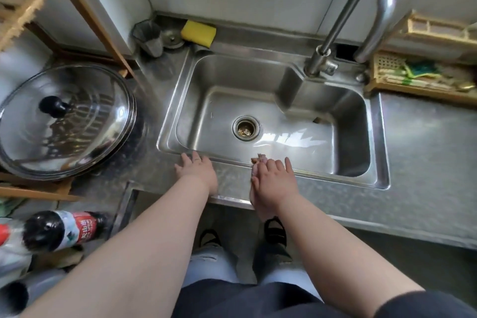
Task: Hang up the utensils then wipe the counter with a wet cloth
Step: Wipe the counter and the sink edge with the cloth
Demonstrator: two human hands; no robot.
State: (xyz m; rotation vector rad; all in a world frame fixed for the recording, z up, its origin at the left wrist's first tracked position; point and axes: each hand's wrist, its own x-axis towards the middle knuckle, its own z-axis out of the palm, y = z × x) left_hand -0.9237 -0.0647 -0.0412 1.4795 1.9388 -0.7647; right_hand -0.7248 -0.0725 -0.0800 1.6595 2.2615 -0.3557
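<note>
Cloth [258, 160]: under my right hand on the counter strip in front of the sink, wipe phase under way.

I read the right hand [273, 179] as pressing flat on the cloth, fingers spread and fairly straight; only a brownish edge shows past the fingertips at the sink [382, 137] rim. The left hand [198, 169] lies with fingers extended on the same front strip of the counter [426, 162], just beside the right, holding nothing. No loose utensils are visible on the steel surface, so I judge the hanging step complete, though no hanging rail is in view to confirm it. Remaining, in my judgement: the counter to the right of the sink, and the area near the lidded pan [64, 121] on the left.
</note>
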